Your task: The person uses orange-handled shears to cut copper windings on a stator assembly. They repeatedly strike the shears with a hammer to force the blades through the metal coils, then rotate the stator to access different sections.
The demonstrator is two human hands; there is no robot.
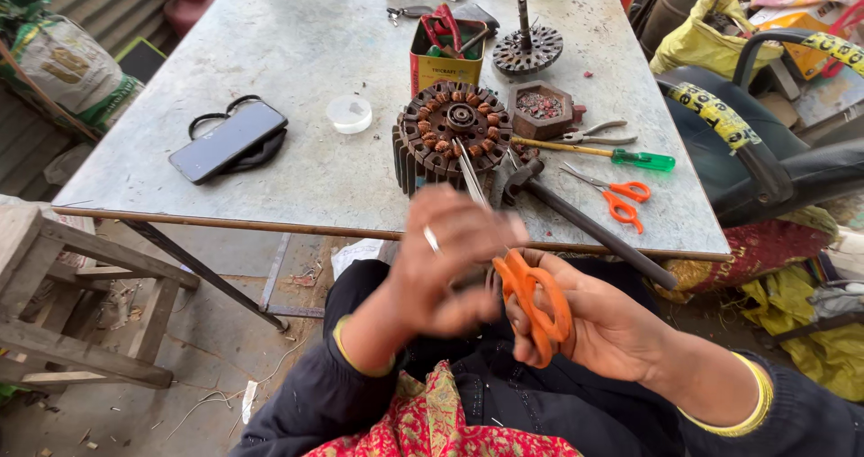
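Observation:
My right hand (pixel 612 327) grips a pair of orange-handled scissors (pixel 533 300), their blades pointing up toward the table edge. My left hand (pixel 445 268), blurred and with a ring on one finger, is curled next to the scissors' blades; what it pinches cannot be made out. Just beyond both hands a round motor stator with copper windings (pixel 453 135) stands on the grey metal table (pixel 297 52).
On the table lie a hammer (pixel 576 219), a smaller pair of orange scissors (pixel 616 196), a green-handled screwdriver (pixel 621 156), pliers (pixel 594 136), a yellow tin of tools (pixel 447 52), a rotor part (pixel 527 48), a white lid (pixel 349 113) and a phone (pixel 228 139). A wooden stool (pixel 63 295) stands left.

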